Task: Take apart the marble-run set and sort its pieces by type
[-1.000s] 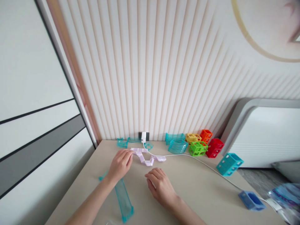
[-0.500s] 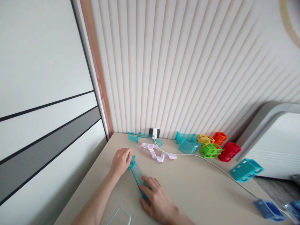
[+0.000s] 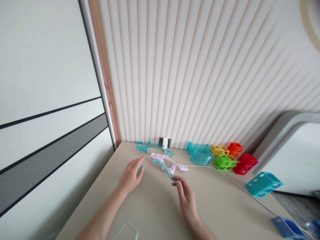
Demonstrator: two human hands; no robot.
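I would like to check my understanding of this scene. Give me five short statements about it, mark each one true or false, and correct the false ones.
1. The right hand holds a clear teal strip. True.
2. The left hand touches the red block. False: the left hand is well apart from it; a teal piece shows between its thumb and fingers, though a grip cannot be confirmed.
3. In the picture, the green block is left of the red block. True.
4. The lilac folded piece hangs on the wall. False: the lilac folded piece lies on the table.
5. A white cable runs across the table. True.
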